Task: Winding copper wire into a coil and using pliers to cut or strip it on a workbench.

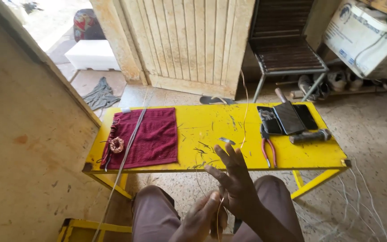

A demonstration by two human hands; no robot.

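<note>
scratched glossy yellow table (pixel 292 157), matt maroon cloth towel (pixel 155 134), thin metal wire (pixel 245 112)

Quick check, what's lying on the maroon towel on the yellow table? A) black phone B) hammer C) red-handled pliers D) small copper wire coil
D: the small copper wire coil lies on the maroon towel at the left of the yellow table; the red-handled pliers lie on bare tabletop to the right.
</note>
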